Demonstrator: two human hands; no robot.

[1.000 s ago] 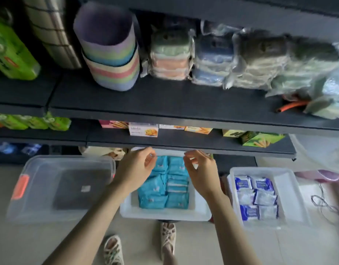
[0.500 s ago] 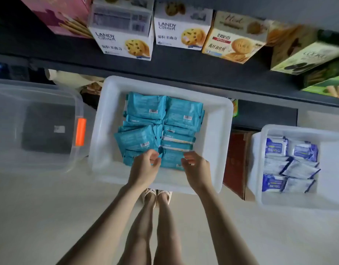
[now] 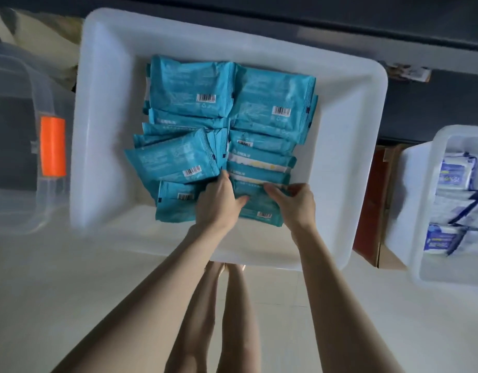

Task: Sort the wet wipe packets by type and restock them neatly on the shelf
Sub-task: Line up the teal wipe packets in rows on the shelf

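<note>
A white plastic bin (image 3: 351,146) on the floor holds several teal wet wipe packets (image 3: 189,87) in two rough rows. My left hand (image 3: 219,203) and my right hand (image 3: 294,200) both reach into the near end of the right row. Between them they grip the nearest teal packet (image 3: 259,208), my left hand at its left edge, my right hand pinching its top right edge. A second white bin (image 3: 421,211) at the right holds blue-and-white wipe packets (image 3: 453,179).
A clear lidded box (image 3: 19,162) with an orange latch (image 3: 53,146) stands at the left. A brown cardboard box (image 3: 372,205) sits between the two bins. The dark shelf edge (image 3: 340,25) runs above. My legs (image 3: 221,319) stand on the pale floor.
The view has dropped from the shelves to the teal bin and closed in. Both hands went down into the bin and took hold of the nearest teal packet.
</note>
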